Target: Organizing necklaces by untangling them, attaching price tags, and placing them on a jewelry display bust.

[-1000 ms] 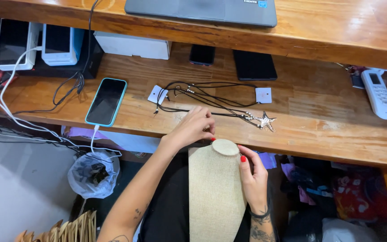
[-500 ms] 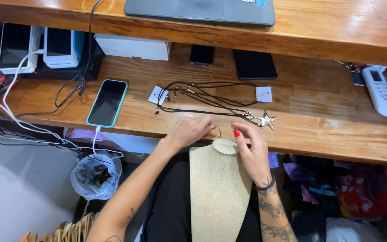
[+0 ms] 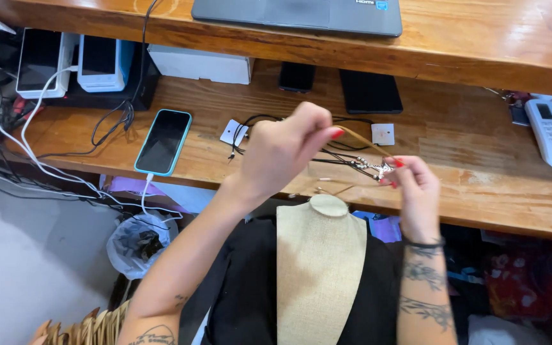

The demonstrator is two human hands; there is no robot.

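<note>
Both my hands have come up off the burlap neck form (image 3: 319,268) since a sec ago. Left hand (image 3: 283,152) now pinched shut on a thin tan cord (image 3: 358,135); right hand (image 3: 415,191) pinches the cord's other end w/ a small silver charm (image 3: 381,170), at approx 3 o'clock from the left. Cord hangs stretched between them, above the tabletop (image 3: 467,172) and just past the form's top. Black cords (image 3: 346,153) lie on the wood underneath. Looks like the necklace is lifted, not yet on the form. Phone (image 3: 163,140) at 9 o'clock, untouched.
</note>
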